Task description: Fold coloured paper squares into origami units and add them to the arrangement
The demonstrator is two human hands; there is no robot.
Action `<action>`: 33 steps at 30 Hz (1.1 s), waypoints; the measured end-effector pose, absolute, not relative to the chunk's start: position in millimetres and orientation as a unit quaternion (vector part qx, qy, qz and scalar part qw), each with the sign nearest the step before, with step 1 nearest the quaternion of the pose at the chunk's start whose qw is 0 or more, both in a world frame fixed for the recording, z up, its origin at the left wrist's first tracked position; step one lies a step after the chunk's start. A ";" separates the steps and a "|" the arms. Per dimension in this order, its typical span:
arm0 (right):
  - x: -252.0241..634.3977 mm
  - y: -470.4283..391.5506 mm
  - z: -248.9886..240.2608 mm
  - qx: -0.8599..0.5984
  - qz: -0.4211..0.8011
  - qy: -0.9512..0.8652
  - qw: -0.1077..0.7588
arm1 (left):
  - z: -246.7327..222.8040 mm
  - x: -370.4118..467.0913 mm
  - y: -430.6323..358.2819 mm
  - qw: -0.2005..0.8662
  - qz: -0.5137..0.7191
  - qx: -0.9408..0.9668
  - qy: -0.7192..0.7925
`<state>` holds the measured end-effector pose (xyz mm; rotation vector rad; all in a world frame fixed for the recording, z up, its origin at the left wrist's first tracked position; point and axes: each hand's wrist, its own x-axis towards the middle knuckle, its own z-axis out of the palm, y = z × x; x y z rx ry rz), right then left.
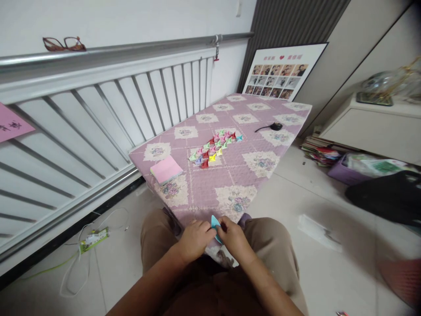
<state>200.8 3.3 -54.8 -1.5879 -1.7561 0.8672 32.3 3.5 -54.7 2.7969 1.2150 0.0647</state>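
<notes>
A small folded piece of blue paper is held between my two hands at the near edge of the table. My left hand grips its left side, with the fingers pressed together. The fingers of my right hand pinch its right side. Farther up the cloth lie several small folded paper shapes in green, pink, red, yellow, purple and blue, set close together in slanting rows. A stack of square paper, pink on top, rests near the table's left edge.
The table has a purple flowered cloth. A black object with a cord lies at its right. Glasses sit on the rail above a white radiator. A photo board leans behind; a power strip is on the floor.
</notes>
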 end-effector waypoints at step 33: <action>224.7 -13.4 -19.2 -0.460 0.550 -0.654 0.241 | -23.6 22.4 17.2 0.493 0.133 0.744 0.431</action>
